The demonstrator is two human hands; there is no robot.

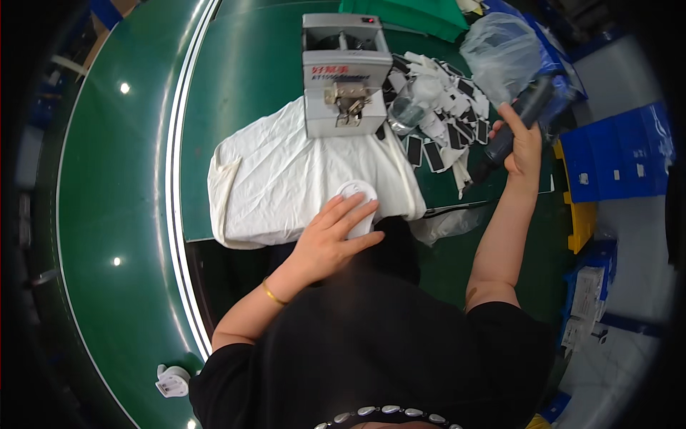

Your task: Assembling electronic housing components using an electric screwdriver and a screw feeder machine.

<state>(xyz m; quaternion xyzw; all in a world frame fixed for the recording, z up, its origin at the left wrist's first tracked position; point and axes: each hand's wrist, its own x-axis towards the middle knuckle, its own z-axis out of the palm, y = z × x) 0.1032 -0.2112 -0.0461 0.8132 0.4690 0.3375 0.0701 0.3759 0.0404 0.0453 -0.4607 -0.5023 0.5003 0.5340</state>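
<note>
On a white cloth [279, 171] lies a white plastic housing [359, 190] with a rounded end. My left hand [329, 239] grips it from above, its fingers across the housing and the thumb on the right side, hiding part of it. Over to the right, my right hand [524, 146] is wrapped round a dark electric screwdriver [504, 139], held tilted with its narrow end toward the lower left. That end is beside a heap of small white and black parts [446, 107], blurred against the dark background.
A grey screw feeder [336, 107] stands on the cloth's far side. Behind the heap are a clear plastic bag [500, 53] and a green tray [414, 16]. Blue bins [618, 157] and a yellow bin [579, 218] line the right. Another white device [173, 381] sits on the green surface, lower left.
</note>
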